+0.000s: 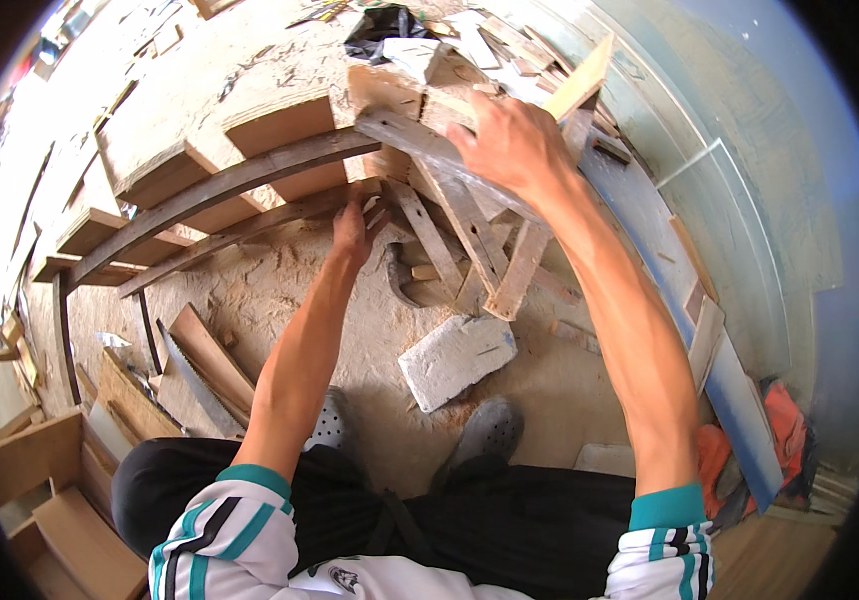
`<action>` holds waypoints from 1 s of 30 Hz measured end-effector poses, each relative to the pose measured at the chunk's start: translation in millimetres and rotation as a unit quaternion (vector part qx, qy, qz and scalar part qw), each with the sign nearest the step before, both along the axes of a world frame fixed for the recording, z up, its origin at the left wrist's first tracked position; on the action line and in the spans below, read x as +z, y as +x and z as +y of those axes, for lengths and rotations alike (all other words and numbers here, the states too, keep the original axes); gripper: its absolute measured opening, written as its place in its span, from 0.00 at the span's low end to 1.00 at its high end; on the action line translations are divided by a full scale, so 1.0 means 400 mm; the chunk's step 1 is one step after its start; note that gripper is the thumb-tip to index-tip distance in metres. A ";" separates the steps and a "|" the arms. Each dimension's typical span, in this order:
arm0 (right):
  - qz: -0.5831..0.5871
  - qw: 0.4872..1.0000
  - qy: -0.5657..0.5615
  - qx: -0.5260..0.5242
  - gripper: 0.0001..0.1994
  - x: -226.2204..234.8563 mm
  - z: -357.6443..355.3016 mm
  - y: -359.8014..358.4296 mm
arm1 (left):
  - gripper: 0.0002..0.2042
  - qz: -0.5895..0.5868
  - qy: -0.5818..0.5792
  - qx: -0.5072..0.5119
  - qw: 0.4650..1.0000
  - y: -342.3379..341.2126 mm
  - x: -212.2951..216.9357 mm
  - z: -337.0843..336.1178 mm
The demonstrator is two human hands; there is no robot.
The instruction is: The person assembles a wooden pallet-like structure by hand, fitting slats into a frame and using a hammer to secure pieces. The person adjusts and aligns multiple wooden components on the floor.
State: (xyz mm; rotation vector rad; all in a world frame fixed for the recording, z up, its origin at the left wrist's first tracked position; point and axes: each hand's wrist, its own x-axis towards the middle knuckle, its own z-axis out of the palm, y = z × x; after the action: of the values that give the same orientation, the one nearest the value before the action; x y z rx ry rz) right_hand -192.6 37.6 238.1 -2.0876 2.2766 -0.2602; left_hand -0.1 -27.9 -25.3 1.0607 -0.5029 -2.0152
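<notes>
Two curved rails (219, 184) and two clogs (490, 428) show

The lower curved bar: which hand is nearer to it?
Left. The left hand is at the right end of the lower bar; the right hand is farther right, over a wooden frame.

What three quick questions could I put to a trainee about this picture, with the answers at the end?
1. True or false: the left hand is at the right-hand end of the lower curved bar.
2. What whitish thing lies on the floor just ahead of the right shoe?
3. Pick one. The sleeve cuffs are: A, red; B, teal; C, yellow.

Key: 1, true. 2, a roughly rectangular block. 3, B.
</notes>
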 end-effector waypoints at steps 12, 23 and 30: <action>0.017 0.998 0.015 -0.054 0.24 0.044 0.012 0.035 | 0.33 -0.008 -0.018 0.005 1.000 -0.004 0.014 0.015; 0.031 0.998 -0.026 -0.047 0.22 0.029 0.013 0.036 | 0.29 -0.072 0.015 0.041 0.996 0.004 0.031 0.022; 0.042 0.998 -0.023 -0.040 0.22 0.035 0.019 0.043 | 0.27 -0.169 0.059 0.089 0.980 -0.040 0.118 0.086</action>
State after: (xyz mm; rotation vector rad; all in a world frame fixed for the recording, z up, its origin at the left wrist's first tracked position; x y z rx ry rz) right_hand -175.2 45.1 252.3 -2.0685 2.4286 -0.2351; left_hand -16.0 6.7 21.7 1.4802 -0.4478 -1.7316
